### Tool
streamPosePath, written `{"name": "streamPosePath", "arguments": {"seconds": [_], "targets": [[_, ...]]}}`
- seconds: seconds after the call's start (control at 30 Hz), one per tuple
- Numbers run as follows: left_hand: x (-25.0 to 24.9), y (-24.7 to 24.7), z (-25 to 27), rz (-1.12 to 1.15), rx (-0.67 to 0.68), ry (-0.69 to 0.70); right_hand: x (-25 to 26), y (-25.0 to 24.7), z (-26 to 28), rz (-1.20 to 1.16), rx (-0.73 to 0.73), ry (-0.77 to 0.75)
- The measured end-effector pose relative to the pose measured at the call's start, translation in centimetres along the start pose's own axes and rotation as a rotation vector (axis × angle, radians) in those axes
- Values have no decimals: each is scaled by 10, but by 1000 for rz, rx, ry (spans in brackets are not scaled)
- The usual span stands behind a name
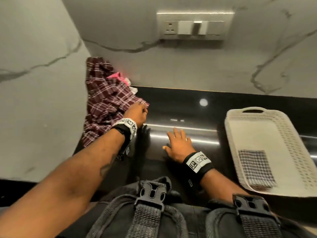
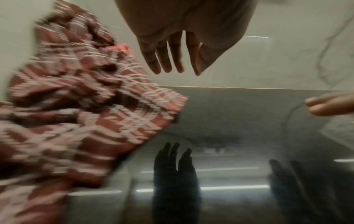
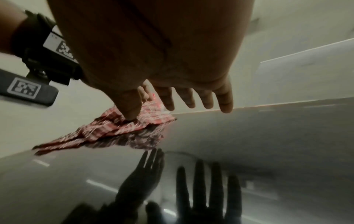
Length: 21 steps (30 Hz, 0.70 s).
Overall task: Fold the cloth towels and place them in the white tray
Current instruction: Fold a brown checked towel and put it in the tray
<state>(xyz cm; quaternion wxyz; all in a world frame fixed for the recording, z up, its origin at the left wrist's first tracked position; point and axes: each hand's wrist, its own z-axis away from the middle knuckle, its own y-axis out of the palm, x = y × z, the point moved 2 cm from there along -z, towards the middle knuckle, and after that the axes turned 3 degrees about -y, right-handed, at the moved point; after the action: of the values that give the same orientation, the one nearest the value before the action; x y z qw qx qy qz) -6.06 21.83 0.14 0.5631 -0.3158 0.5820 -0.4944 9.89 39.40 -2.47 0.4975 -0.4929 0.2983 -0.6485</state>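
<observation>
A crumpled maroon plaid towel [image 1: 104, 102] lies heaped in the counter's back left corner, with a pink cloth [image 1: 115, 76] peeking out behind it. My left hand [image 1: 137, 112] is at the towel's right edge. In the left wrist view its fingers [image 2: 170, 60] are straight and hold nothing, and the towel [image 2: 76, 106] is blurred beside them. My right hand [image 1: 178, 142] hovers flat over the counter with its fingers [image 3: 191, 98] spread and empty. The white tray [image 1: 240, 131] stands at the right. One folded dark checked towel [image 1: 254, 167] lies in its near end.
The glossy black counter [image 1: 188, 107] reflects both hands. Marble walls close it in at the left and back, and the back wall carries a socket panel [image 1: 193, 26]. My chest harness straps [image 1: 149, 212] fill the bottom of the head view.
</observation>
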Motion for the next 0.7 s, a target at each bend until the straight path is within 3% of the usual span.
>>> {"name": "streamPosePath", "arguments": {"seconds": [0.1, 0.17, 0.3, 0.37, 0.53, 0.7], "targets": [[79, -29, -11, -141, -162, -78, 51, 31, -36, 44, 82, -73], [112, -42, -17, -248, -177, -124, 70, 46, -51, 37, 176, -47], [159, -49, -21, -256, 2, -212, 83, 59, -61, 39, 240, 45], [171, -42, -23, -247, 71, -177, 82, 59, -61, 21, 227, 57], [174, -44, -23, -113, -184, -66, 82, 57, -63, 5, 224, 85], [151, -81, -4, 117, -425, 102, 83, 57, -60, -16, 199, 96]]}}
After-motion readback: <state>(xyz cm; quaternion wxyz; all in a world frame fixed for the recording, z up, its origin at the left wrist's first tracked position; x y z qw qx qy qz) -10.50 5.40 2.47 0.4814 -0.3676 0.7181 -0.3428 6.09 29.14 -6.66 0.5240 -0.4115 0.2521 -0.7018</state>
